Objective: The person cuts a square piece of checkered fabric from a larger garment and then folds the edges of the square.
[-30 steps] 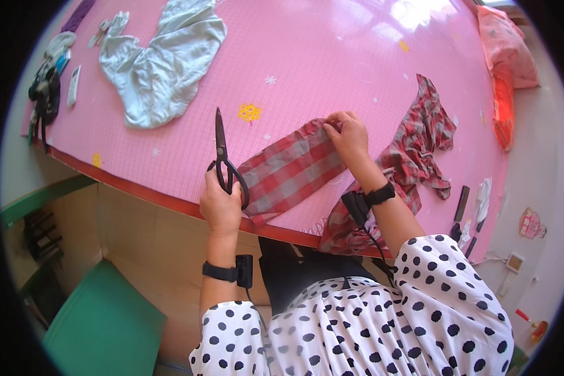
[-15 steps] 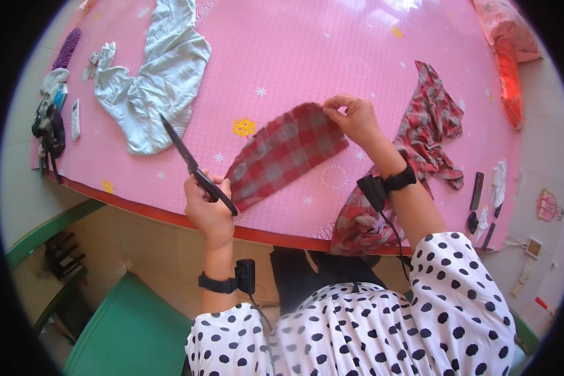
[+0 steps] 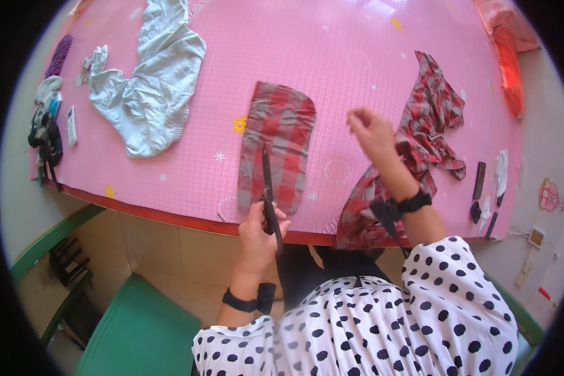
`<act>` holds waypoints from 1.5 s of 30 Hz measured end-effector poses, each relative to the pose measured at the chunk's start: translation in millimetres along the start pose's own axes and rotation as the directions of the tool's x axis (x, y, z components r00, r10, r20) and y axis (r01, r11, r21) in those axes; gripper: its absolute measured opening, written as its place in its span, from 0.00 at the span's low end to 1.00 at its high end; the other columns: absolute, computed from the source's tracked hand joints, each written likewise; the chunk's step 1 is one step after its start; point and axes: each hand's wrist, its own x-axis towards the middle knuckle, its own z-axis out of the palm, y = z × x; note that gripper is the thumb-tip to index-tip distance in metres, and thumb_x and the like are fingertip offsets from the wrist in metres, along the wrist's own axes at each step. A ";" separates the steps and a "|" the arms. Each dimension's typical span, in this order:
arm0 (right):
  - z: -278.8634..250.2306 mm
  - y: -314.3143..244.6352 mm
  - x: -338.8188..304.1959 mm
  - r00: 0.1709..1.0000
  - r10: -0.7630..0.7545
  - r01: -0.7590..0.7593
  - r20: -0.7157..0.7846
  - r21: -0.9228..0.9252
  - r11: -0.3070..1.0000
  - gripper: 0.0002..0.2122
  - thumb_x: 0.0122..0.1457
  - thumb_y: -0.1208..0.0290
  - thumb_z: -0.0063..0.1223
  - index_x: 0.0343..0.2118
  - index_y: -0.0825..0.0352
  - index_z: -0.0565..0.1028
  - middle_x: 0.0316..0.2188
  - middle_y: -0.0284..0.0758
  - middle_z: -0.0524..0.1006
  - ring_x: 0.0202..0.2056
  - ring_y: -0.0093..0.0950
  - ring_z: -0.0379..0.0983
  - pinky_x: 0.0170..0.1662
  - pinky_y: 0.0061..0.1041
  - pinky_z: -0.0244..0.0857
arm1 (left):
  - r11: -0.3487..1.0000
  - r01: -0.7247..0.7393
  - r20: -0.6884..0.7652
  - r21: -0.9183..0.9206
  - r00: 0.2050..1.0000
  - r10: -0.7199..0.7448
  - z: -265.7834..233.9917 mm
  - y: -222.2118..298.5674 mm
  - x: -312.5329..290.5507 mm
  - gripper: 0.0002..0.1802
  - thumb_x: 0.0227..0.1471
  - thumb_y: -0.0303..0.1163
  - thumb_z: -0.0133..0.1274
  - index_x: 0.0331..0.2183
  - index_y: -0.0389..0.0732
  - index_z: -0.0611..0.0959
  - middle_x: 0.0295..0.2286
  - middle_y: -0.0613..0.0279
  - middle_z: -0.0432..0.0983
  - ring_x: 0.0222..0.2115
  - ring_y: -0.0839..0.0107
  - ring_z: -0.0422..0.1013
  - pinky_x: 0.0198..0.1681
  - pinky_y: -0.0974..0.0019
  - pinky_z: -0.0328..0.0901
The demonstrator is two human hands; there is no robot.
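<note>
From the head view, your left hand [image 3: 260, 229] sits at the near edge of the pink worktop [image 3: 332, 56], its grip closed around the handles of the dark scissors [image 3: 269, 194]. The blades look closed or nearly so; you cannot tell more from this angle. They point away from you and lie over the lower part of the plaid fabric piece [image 3: 277, 147].

That piece lies flat on the worktop, straight ahead of your left hand. Its long axis runs away from you, nearly in line with the blades, with a rounded end at the far side and the near end close to the worktop's red edge. Your left hand is clearly the nearer one to it.

Your right hand [image 3: 373, 133] hovers above the worktop just to the right of the piece, apart from it, fingers loosely curled and holding nothing that shows. It is blurred, so the fingers are hard to read. Right of it lies the crumpled plaid garment [image 3: 429, 119], hanging partly over the near edge.

Well to the left lies a pale blue garment [image 3: 147, 94], and past it a dark heap of small items [image 3: 47, 135].
</note>
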 end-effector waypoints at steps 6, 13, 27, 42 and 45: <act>30.9 -1.3 -102.6 0.991 0.005 0.014 0.135 -0.141 0.990 0.05 0.55 0.74 0.58 0.34 0.68 0.79 0.27 0.41 0.80 0.29 0.32 0.79 0.34 0.28 0.71 | 0.911 -0.025 -0.094 0.411 0.993 0.069 20.4 -29.5 21.8 0.22 0.44 0.25 0.66 0.41 0.39 0.74 0.26 0.58 0.79 0.27 0.61 0.77 0.30 0.61 0.71; 39.5 4.4 -130.4 0.991 -0.083 0.095 0.101 -0.116 0.989 0.06 0.54 0.77 0.57 0.35 0.65 0.78 0.30 0.41 0.79 0.29 0.37 0.78 0.34 0.31 0.71 | 0.818 -0.006 -0.109 0.576 0.991 0.083 46.2 -27.2 41.7 0.21 0.43 0.26 0.66 0.40 0.41 0.74 0.27 0.59 0.80 0.28 0.56 0.78 0.32 0.57 0.71; 49.3 -4.7 -123.0 0.910 0.238 -0.286 0.339 0.100 0.953 0.13 0.59 0.65 0.59 0.37 0.72 0.79 0.27 0.43 0.81 0.28 0.29 0.79 0.33 0.29 0.70 | 0.991 0.047 -0.078 0.129 0.996 -0.038 43.3 -12.8 44.3 0.13 0.53 0.18 0.56 0.41 0.36 0.72 0.26 0.61 0.79 0.21 0.81 0.71 0.22 0.75 0.65; 64.2 -4.7 -107.9 0.794 0.276 -0.529 0.542 0.392 0.753 0.08 0.57 0.68 0.65 0.27 0.68 0.80 0.20 0.26 0.75 0.23 0.14 0.67 0.26 0.16 0.60 | 0.989 -0.091 -0.040 0.121 0.995 0.096 23.0 4.1 54.4 0.20 0.48 0.19 0.63 0.41 0.39 0.71 0.26 0.65 0.77 0.20 0.83 0.68 0.22 0.77 0.64; 67.9 -3.2 -108.4 0.798 0.278 -0.530 0.535 0.402 0.746 0.08 0.56 0.68 0.66 0.28 0.68 0.80 0.20 0.26 0.75 0.23 0.13 0.66 0.25 0.16 0.60 | 0.995 -0.063 -0.025 0.074 0.998 0.065 31.2 2.5 51.4 0.20 0.48 0.17 0.62 0.41 0.39 0.71 0.26 0.66 0.77 0.22 0.83 0.68 0.25 0.77 0.65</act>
